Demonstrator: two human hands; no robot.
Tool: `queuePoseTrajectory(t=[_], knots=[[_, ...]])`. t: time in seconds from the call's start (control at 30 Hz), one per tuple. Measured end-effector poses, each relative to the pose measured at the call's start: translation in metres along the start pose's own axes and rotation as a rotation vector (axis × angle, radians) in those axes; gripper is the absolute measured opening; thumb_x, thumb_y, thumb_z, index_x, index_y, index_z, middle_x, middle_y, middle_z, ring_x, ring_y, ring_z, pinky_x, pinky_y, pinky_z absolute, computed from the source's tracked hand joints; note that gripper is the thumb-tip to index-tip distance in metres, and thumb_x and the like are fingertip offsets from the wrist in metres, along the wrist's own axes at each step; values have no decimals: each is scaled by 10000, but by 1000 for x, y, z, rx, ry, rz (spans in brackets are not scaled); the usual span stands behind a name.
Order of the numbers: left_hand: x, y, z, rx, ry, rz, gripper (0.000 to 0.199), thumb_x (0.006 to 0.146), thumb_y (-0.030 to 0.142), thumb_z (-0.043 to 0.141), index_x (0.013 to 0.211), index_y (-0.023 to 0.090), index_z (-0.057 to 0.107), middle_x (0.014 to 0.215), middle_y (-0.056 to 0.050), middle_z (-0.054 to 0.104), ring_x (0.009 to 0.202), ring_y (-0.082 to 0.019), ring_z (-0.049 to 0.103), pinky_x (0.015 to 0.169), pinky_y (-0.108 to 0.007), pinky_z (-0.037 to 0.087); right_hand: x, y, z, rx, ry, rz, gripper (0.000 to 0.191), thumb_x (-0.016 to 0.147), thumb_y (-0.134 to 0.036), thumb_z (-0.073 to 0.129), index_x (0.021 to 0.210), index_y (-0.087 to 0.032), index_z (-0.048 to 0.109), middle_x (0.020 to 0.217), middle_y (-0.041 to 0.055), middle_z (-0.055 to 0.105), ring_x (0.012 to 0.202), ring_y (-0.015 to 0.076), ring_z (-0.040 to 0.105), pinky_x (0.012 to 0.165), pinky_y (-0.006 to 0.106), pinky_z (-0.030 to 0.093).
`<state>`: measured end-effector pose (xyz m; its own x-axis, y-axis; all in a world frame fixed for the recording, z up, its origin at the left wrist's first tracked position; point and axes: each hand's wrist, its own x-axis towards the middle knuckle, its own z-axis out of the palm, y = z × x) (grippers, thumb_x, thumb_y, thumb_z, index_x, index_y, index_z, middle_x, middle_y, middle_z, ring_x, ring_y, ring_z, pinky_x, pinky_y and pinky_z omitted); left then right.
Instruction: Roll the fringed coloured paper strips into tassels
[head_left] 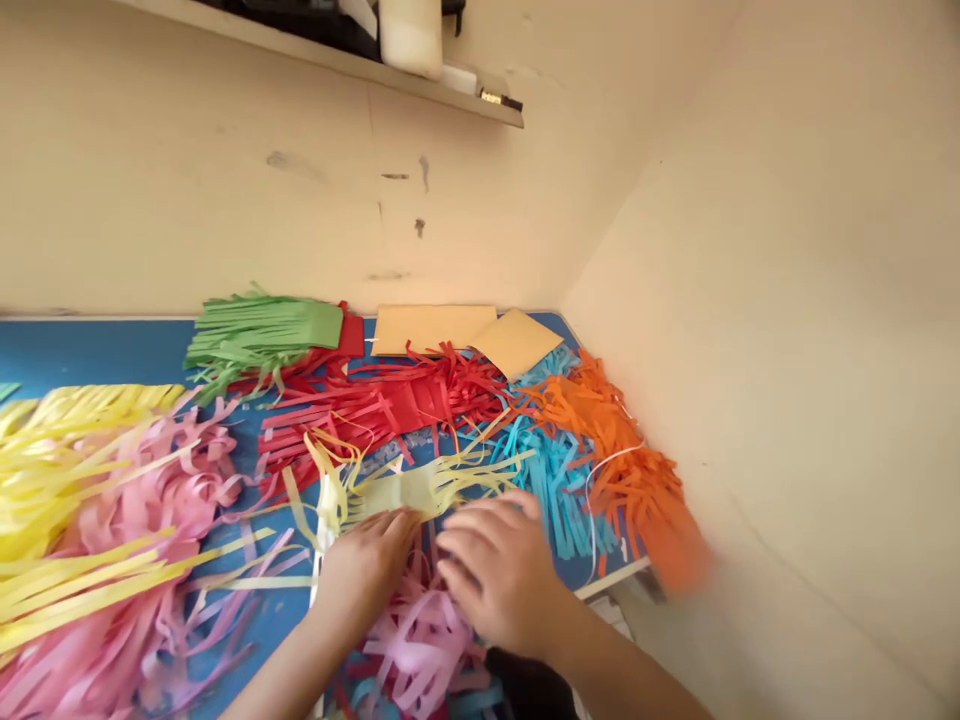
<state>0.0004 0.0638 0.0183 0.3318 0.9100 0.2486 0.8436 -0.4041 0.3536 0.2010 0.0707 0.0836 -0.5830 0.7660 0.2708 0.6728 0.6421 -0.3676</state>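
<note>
A strip of pale yellow fringed paper (401,490) lies across the near part of the table, its cut ends spreading to both sides. My left hand (371,565) is closed at its near edge, fingertips bent down onto the paper and partly hidden. Just to the right is my right hand (499,570), fingers apart and slightly curled, over the strip's near right side; nothing shows in it. Below and between the hands hangs a bunch of pink-lilac paper fringe (424,640), with some blue and red strips under it.
Red fringe (420,400), green fringe (270,330), blue fringe (555,485) and orange fringe (622,430) cover the blue table (112,345). Yellow paper pieces (435,328) lie at the back. Pink fringe (150,480) fills the left. A white cord (592,510) crosses the right; a shelf (330,62) hangs above.
</note>
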Motion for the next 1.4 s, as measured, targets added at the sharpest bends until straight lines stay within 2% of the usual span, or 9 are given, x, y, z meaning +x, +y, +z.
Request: queuePoseTrajectory(t=[0.1,0.2,0.37,0.53,0.73,0.87,1.27,1.33,1.4], knots=[[2,4,6,-26,-22,3,246,911,146,429,902,209,666,859,-69,744,810,-203,708,759,-313,558,15,11,23,24,-81,-183,308,931,-189,516,1234,-190,569,1215,93,690,1085,207,627,1062,414,288],[-2,-3,7,-42,-43,-12,256,921,182,434,1017,216,670,960,-77,755,894,-210,708,820,-335,559,26,41,49,3,-203,-131,218,941,-155,522,1135,-187,618,967,51,760,864,186,678,1011,398,312],[-11,-34,-3,-66,-76,-135,271,920,279,442,993,235,699,939,-48,773,857,-198,721,788,-310,553,28,74,59,108,-253,-19,93,950,-228,612,943,-233,704,935,-11,765,904,159,678,876,335,319],[0,-46,-15,-4,-111,-310,378,956,459,400,907,246,708,865,-27,782,785,-206,720,742,-310,501,49,61,54,56,-272,131,160,956,-272,598,869,-224,722,822,-13,761,790,156,671,810,324,315],[9,-41,-14,99,-155,-389,385,963,414,365,895,227,693,783,-37,777,713,-208,703,793,-353,426,68,52,60,-26,-256,165,180,916,-305,616,794,-221,717,881,-5,762,834,165,663,802,318,307],[12,-41,-12,136,-168,-420,359,971,376,349,916,210,662,906,-62,773,775,-212,704,814,-364,415,72,56,67,-53,-286,248,218,944,-336,578,818,-225,717,837,-1,763,797,166,674,808,314,319],[15,-43,-6,187,-155,-379,308,977,310,378,905,184,650,856,-72,729,743,-231,672,770,-374,413,80,57,75,-134,-312,333,223,928,-380,602,798,-221,691,784,13,746,752,185,669,784,313,340],[15,-43,-8,212,-110,-363,285,969,300,399,1000,168,649,962,-118,723,844,-272,661,804,-413,405,77,56,73,-159,-253,339,185,925,-369,605,875,-211,688,867,41,745,834,212,660,819,339,334],[15,-42,-12,228,-86,-301,250,948,254,431,1039,184,653,1056,-133,704,968,-306,624,872,-458,385,70,52,70,-178,-143,239,161,938,-311,569,976,-192,671,1005,85,724,954,241,628,872,375,318]])
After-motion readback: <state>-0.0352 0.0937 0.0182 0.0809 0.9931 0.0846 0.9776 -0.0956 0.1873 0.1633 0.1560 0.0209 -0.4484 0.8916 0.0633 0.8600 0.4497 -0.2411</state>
